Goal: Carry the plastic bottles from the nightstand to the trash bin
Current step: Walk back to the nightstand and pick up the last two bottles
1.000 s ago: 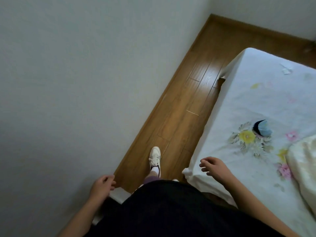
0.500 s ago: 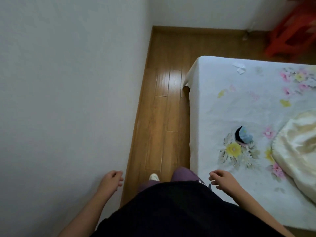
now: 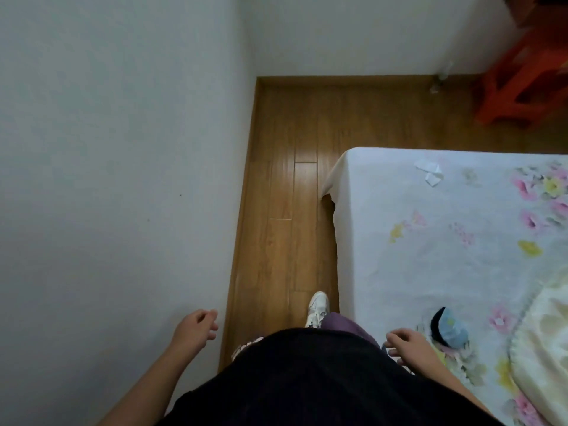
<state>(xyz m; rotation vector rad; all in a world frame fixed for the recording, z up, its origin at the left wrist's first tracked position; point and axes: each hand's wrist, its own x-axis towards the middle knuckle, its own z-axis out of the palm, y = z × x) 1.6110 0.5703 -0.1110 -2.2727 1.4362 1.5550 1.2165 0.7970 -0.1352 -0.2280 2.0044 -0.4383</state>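
Note:
No plastic bottle, nightstand or trash bin shows in the head view. My left hand (image 3: 196, 329) hangs by the white wall at lower left, empty, with its fingers loosely curled and slightly apart. My right hand (image 3: 407, 345) hangs over the near edge of the bed, also empty, fingers loosely spread. My white shoe (image 3: 317, 308) steps on the wooden floor between the wall and the bed.
A narrow strip of wooden floor (image 3: 289, 210) runs ahead between the white wall (image 3: 123, 179) and the bed (image 3: 430, 241) with its floral sheet. A blue and black cloth item (image 3: 448, 329) and crumpled paper (image 3: 430, 172) lie on the bed. A red plastic stool (image 3: 522, 87) stands far right.
The view has swung right and forward along the gap beside the bed; the red stool has come into sight. Both hands stay empty and swing at my sides.

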